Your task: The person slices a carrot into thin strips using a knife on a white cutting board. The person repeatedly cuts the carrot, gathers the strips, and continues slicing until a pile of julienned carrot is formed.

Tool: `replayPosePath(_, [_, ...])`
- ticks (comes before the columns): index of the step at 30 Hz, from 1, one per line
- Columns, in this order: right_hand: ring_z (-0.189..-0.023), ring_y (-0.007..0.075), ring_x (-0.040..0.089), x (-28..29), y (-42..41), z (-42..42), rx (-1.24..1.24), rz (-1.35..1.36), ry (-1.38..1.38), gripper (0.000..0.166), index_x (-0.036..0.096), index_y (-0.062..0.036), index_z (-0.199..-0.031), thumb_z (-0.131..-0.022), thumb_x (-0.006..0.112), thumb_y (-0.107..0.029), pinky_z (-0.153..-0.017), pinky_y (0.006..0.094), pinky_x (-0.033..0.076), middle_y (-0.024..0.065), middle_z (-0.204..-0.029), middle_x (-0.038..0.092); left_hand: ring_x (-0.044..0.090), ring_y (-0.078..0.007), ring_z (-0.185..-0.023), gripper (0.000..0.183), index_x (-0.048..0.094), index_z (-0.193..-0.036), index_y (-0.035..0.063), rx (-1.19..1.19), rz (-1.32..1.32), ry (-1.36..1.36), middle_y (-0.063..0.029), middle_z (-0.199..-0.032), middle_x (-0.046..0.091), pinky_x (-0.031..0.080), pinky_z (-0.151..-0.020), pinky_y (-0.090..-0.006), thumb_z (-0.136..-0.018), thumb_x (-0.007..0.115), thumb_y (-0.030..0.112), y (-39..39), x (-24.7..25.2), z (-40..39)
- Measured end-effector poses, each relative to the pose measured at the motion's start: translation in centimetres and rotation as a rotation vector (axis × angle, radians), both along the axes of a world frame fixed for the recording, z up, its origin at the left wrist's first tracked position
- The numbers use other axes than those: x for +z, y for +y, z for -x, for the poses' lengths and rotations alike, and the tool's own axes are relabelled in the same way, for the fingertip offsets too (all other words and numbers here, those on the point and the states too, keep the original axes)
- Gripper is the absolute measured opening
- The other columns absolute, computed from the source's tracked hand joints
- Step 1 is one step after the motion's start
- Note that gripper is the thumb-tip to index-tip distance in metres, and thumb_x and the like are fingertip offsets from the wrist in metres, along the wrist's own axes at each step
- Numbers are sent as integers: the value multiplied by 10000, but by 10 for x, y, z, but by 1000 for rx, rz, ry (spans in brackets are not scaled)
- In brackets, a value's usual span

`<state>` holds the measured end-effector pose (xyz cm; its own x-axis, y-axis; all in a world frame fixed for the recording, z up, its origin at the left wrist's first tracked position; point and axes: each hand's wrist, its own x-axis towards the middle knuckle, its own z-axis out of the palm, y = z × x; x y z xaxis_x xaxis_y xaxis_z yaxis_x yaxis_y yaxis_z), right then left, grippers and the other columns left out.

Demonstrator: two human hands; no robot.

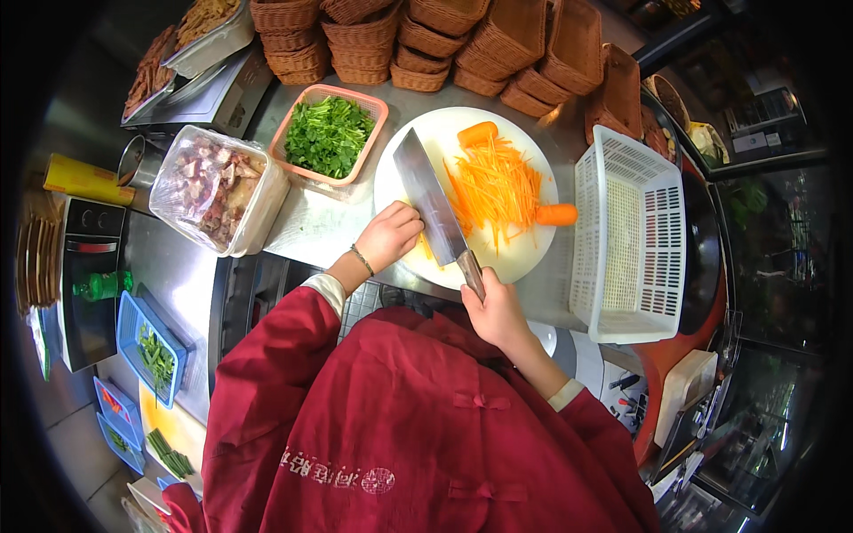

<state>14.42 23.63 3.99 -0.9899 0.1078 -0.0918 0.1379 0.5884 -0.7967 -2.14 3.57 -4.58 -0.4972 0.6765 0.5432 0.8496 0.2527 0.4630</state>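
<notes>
My right hand [494, 308] grips the brown wooden handle of a Chinese cleaver [432, 196], whose broad blade slants over a round white cutting board [533, 256]. At the blade's left side is my left hand [390, 233], fingers curled with the tips close to the steel. What lies under those fingertips is mostly hidden; a few orange shreds show there. To the right of the blade spreads a heap of shredded carrot [503, 183]. One carrot piece [478, 134] rests at the top of the heap, and another carrot piece [556, 214] lies at the board's right edge.
A pink basket of chopped green herbs [330, 133] and a film-covered tub of chopped meat [213, 186] stand left of the board. On the right is a white plastic basket [626, 233]. Stacked wicker baskets [363, 40] line the back. A blue basket [153, 350] holds greens at lower left.
</notes>
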Motion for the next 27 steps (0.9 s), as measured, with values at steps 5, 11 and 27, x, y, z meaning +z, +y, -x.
replayPosePath(5, [-574,407,608,4,0,-3,-41,52,-87,234,480,14,-889,-916,673,-116,-564,457,469,212,-665,602,614,-295,-952,201,679,-954,34,-18,-11,-12,-88,-993,636,537,-838,-372,-757,715,22,-1,-4,1])
replayPosePath(11, [-735,565,631,-17,-19,19,-59,-91,-131,293,470,25,-1018,-942,644,-199,-665,601,511,347,-731,624,615,-295,-958,204,682,-953,35,6,8,-23,-87,-994,640,538,-847,-369,-753,720,27,-1,-6,5])
replayPosePath(27, [-650,483,606,9,25,1,-13,11,-69,279,498,-5,-925,-922,690,-207,-600,527,474,258,-681,612,656,-282,-785,118,695,-971,24,265,-163,-289,-111,-888,657,548,-729,-356,-858,705,-9,1,33,3])
